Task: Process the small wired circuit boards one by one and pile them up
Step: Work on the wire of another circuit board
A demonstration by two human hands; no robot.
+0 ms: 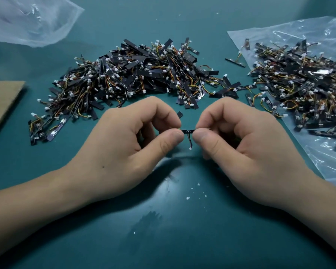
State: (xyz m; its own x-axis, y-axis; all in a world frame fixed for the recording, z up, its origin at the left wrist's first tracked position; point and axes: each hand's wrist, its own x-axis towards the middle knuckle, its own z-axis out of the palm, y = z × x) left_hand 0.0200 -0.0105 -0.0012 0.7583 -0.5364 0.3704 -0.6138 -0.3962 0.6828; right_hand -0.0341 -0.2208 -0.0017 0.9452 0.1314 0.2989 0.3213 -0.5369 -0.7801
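A small black circuit board [188,131] with a short wire and white connector hanging below it is held level above the teal table. My left hand [128,144] pinches its left end between thumb and forefinger. My right hand [239,144] pinches its right end the same way. Most of the board is hidden by my fingertips. Behind my hands lies a large pile of black wired boards [136,74]. A second heap of boards [303,84] rests on a clear plastic bag at the right.
A clear plastic bag [318,162] spreads along the right side. Another crumpled clear bag [29,20] lies at the far left. A piece of brown cardboard [2,100] sits at the left edge. Small white flecks [188,198] dot the teal table [173,239] near me.
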